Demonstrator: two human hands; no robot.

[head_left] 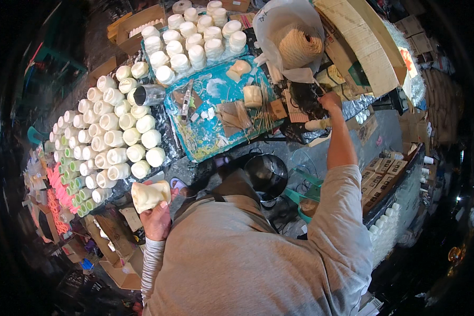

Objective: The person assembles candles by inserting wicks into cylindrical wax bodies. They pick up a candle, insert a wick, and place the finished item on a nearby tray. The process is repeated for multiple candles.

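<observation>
My left hand (pixel 158 220) is closed around a cream-coloured, wax-like candle (pixel 151 196) with an uneven, waisted shape, held up at the lower left. Out to the upper right, my right arm is stretched over the bench's far side. My right hand (pixel 330 101) is closed there beside a dark, blackened pan (pixel 306 98); a thin pale rod shows by its fingers, and what they grip is too small to make out. Just below that hand lies a pale cylinder (pixel 317 125). Another cream candle (pixel 252 96) stands on the blue board (pixel 205 138) among thin sticks (pixel 264 108).
Rows of cream candles (pixel 109 121) fill the bench's left, with more (pixel 196 54) at the back. A metal cup (pixel 149 95) and a box cutter (pixel 186 102) lie near the board. A bagged twine cone (pixel 300 46) stands behind. A dark pot (pixel 266 175) sits below the bench.
</observation>
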